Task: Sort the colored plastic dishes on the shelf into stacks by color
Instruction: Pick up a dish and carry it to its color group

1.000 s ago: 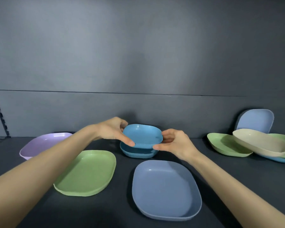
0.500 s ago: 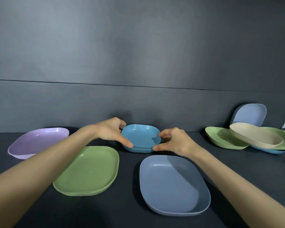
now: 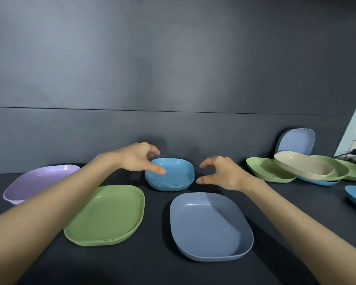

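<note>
Dark shelf (image 3: pixel 152 268) is holding everything: lilac plate (image 3: pixel 39 182) sitting far left, green stack (image 3: pixel 109 214) beside it, left hand (image 3: pixel 138 161) and right hand (image 3: pixel 220 173) hovering loosely curled, gripping nothing, either side of the glossy teal stack (image 3: pixel 173 177) mid-frame; greyish-blue plate (image 3: pixel 210 225) lying below, mixed pile (image 3: pixel 296 169) far right.

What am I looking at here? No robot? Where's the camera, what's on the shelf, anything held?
No robot: these are a person's two bare hands, filmed by a wide-angle camera worn on the head, looking forward and down. The left hand and right hand hover either side of a teal stack, fingers loosely curled, gripping nothing. On the dark shelf also lie a green stack, a blue-grey plate and a lilac plate. At the right is an unsorted pile of green, beige and blue dishes, one blue-grey dish leaning on the back wall.
</note>
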